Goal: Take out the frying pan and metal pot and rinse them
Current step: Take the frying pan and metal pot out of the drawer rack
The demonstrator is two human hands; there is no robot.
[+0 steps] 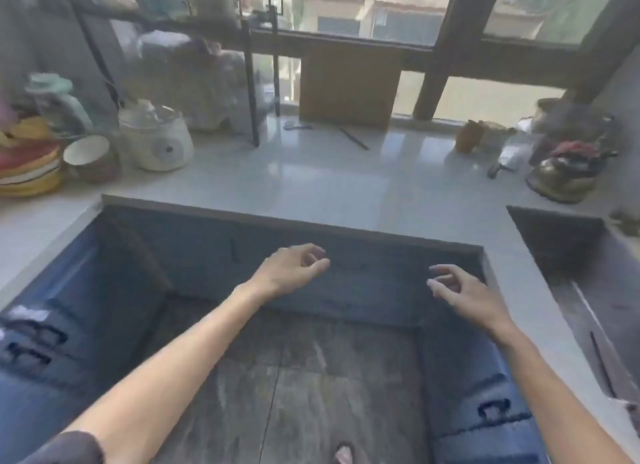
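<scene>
- Both hands are out in front over a big open gap in the surface (311,172), with dark walls and a grey tiled floor way down below.
- Left hand (294,267) is loosely curled, fingers bent toward the thumb, holding nothing.
- Right hand (460,290) is about the same: fingers half spread and slightly hooked, empty, close to the right edge of the gap.
- The two hands are well apart and neither touches anything as far as I can see.
- Can't honestly spot a frying pan or a metal pot anywhere in this shot, the whole thing is pretty blurry.
- Far left of the surface has a stack of colourful plates (29,172), a white bowl (88,151) just beside them and a white rice cooker (156,137) next to that.
- A black wire rack (249,82) stands behind the cooker, stuff on it too smeared to name.
- A wooden cutting board (349,82) leans upright against the window.
- Over on the far right sits a brassy kettle (562,177).
- A steel sink (581,280) is cut into the surface on the right.
- There's a toe (344,453) poking in at the bottom edge.
</scene>
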